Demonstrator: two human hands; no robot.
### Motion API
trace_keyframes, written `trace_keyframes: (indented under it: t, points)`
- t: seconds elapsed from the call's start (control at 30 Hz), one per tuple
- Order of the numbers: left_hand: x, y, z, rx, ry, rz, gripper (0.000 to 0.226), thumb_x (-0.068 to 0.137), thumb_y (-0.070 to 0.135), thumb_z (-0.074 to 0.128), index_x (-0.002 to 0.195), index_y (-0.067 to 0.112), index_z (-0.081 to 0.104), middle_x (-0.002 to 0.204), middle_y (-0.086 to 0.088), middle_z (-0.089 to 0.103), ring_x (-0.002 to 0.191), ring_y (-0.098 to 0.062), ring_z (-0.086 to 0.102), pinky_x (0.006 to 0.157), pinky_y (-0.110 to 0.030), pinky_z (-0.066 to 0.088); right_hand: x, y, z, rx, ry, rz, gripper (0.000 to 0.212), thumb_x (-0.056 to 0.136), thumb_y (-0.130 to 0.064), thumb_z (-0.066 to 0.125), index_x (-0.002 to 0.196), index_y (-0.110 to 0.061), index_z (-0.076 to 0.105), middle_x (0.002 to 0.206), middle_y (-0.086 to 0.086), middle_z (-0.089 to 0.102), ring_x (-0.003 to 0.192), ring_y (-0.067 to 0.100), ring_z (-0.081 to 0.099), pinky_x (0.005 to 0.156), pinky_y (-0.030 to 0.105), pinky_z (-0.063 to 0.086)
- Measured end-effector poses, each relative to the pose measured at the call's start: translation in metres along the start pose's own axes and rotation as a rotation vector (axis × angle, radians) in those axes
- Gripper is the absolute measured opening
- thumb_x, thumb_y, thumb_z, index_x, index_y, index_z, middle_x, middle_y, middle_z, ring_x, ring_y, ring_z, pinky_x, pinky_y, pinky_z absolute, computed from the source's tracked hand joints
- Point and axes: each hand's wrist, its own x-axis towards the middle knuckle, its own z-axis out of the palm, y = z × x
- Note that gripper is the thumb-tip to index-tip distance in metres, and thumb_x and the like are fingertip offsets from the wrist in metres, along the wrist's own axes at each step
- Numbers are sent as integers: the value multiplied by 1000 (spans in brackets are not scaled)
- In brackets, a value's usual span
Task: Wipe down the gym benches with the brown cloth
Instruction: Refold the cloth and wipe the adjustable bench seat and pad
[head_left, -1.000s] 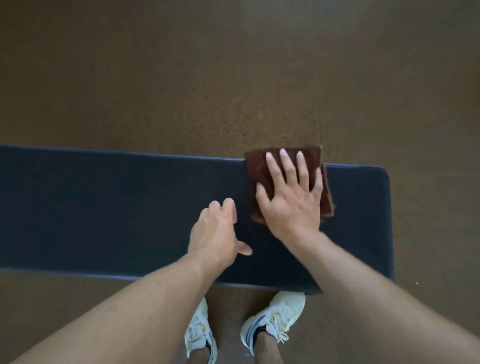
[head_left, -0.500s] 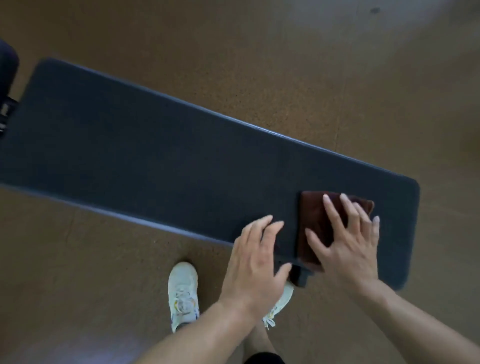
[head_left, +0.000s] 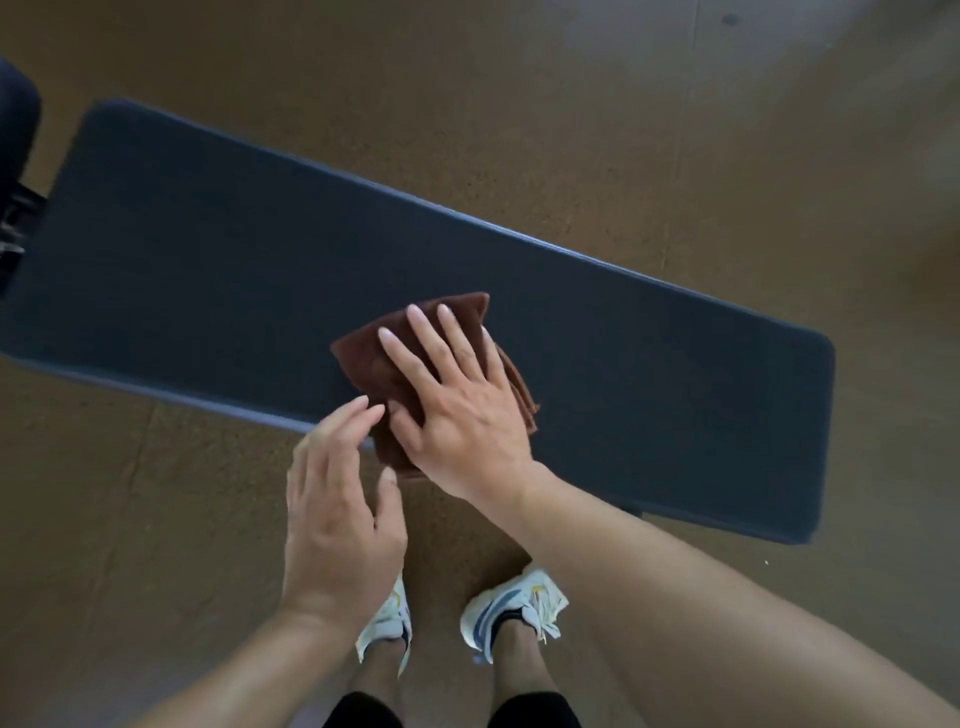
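Note:
A long dark blue padded gym bench (head_left: 208, 249) runs slantwise from upper left to lower right. The folded brown cloth (head_left: 374, 358) lies on its near edge, about halfway along. My right hand (head_left: 457, 405) presses flat on the cloth with straight, spread fingers. My left hand (head_left: 337, 504) hovers just left of it with relaxed fingers, its fingertips at the cloth's near-left corner above the bench edge; it holds nothing.
Brown speckled floor (head_left: 571, 130) surrounds the bench. My white sneakers (head_left: 511, 608) stand on it close to the bench's near side. Another dark pad and metal frame part (head_left: 15, 171) sit at the far left edge.
My right hand has slid the cloth leftward along the bench, from near the right end toward the middle. My left hand stays beside it, and the view has shifted slightly.

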Motion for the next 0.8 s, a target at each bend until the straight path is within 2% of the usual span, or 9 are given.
trace_keyframes:
  t: [0.07,0.1,0.23,0.3,0.4,0.5,0.67,0.8]
  points:
    - [11,6,-3,44,-82,78,65,82,-2,71,140,15,47,146,-2,48,139,-19,42,119,-32,26,-22,37,-7,-5,20,82,66,101,-48,45,164,-37,28,175,-4,16,163,19,3,131,51,5]
    - [14,9,-2,62,-125,115,65,83,0,71,142,16,47,147,-1,46,141,-18,39,120,-34,27,-36,58,-10,-9,36,193,67,100,-49,44,164,-38,27,175,-5,15,163,18,2,131,50,5]
    - [9,43,24,49,-337,124,65,89,13,69,147,27,42,158,12,33,151,-6,21,121,-36,22,-129,137,-27,87,112,894,72,94,-58,27,163,-45,14,176,-12,5,162,11,-6,131,47,2]
    - [-2,71,50,8,-405,114,69,91,19,68,151,32,37,162,20,22,152,1,9,123,-33,17,-169,154,-30,158,141,1063,70,94,-58,26,161,-48,7,176,-11,4,161,10,-8,131,47,1]
    - [-17,111,93,-22,-533,217,75,95,28,62,157,36,22,164,25,3,149,9,-12,125,-26,3,-175,171,-31,156,169,1106,72,93,-58,24,163,-46,8,176,-8,3,161,13,-9,131,47,-1]
    - [-19,142,121,-24,-588,274,74,98,33,56,156,40,11,161,28,-4,143,15,-23,116,-13,-11,-152,191,-38,127,204,1178,75,93,-60,18,165,-42,7,176,-7,0,161,16,-10,131,49,-3]
    - [-19,146,144,-18,-589,269,71,93,24,66,153,35,31,161,24,20,149,11,-1,119,-20,6,-144,220,-45,96,244,1168,71,96,-57,26,164,-40,11,175,-4,5,162,20,-8,130,54,-3]
    - [-25,142,159,14,-579,229,68,89,18,72,149,30,42,158,18,33,150,8,12,119,-28,16,-140,231,-51,100,199,1126,71,98,-56,27,164,-39,8,176,-4,2,162,21,-12,129,56,-3]
